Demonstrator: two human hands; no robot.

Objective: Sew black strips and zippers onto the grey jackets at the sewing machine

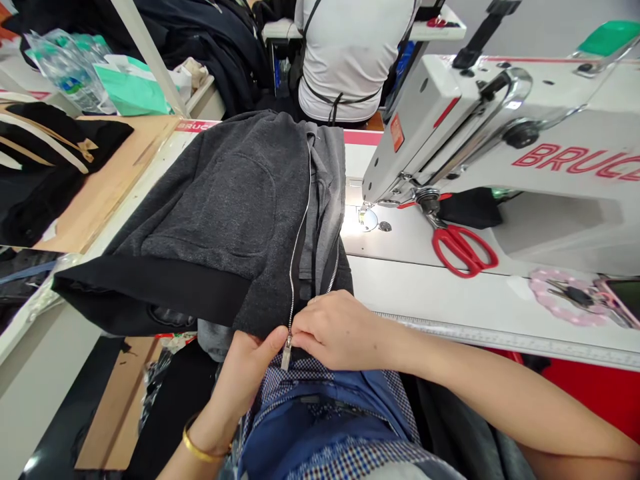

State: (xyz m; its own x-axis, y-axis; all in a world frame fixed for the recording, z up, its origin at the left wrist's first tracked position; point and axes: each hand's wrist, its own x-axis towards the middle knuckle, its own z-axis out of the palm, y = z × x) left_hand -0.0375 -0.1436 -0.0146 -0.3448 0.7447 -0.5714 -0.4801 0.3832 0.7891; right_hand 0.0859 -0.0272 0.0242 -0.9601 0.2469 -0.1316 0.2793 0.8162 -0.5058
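Observation:
A dark grey zip jacket (225,200) with a black hem band lies over the table's front edge, its front partly open. Its metal zipper (299,247) runs down to the bottom corner, where the zipper pull (287,353) hangs. My left hand (253,363) is closed on the jacket's lower front edge, thumb beside the zipper. From the other side, my right hand (335,330) pinches the zipper's bottom end, fingers curled. The fingertips of both hands nearly meet just above the pull. What exactly lies between the right fingertips is hidden.
A white sewing machine (500,133) stands at right. Red-handled scissors (463,250), a pink ring with keys (570,297) and a phone (620,300) lie by it. A ruler strip (450,331) lines the front edge. A person in a white shirt (355,53) sits ahead.

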